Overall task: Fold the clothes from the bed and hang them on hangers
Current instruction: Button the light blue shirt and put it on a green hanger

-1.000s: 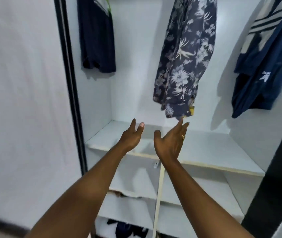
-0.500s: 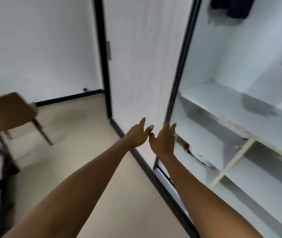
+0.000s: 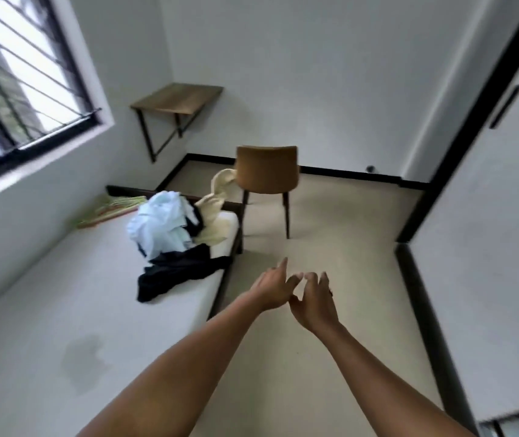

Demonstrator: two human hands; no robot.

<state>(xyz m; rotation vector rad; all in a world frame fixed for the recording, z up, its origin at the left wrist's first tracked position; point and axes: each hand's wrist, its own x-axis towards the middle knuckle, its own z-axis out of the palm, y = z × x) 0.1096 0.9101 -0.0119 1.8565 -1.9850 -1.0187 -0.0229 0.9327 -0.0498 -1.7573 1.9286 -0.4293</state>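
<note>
A heap of clothes lies at the far end of the white bed: a pale blue and white garment on top, a black garment spilling toward the bed's edge, and a cream one trailing toward the chair. Several light green hangers lie on the mattress by the wall. My left hand and my right hand are held out side by side over the floor, to the right of the bed. Both are empty with loosely spread fingers.
A brown chair stands on the beige floor past the bed's end. A small wooden wall table hangs in the corner. A barred window is at left. The white wardrobe door fills the right side.
My view has swung left from the wardrobe, with its hanging clothes, round to the bed and chair. Both hands stayed empty and raised together in front of me.
</note>
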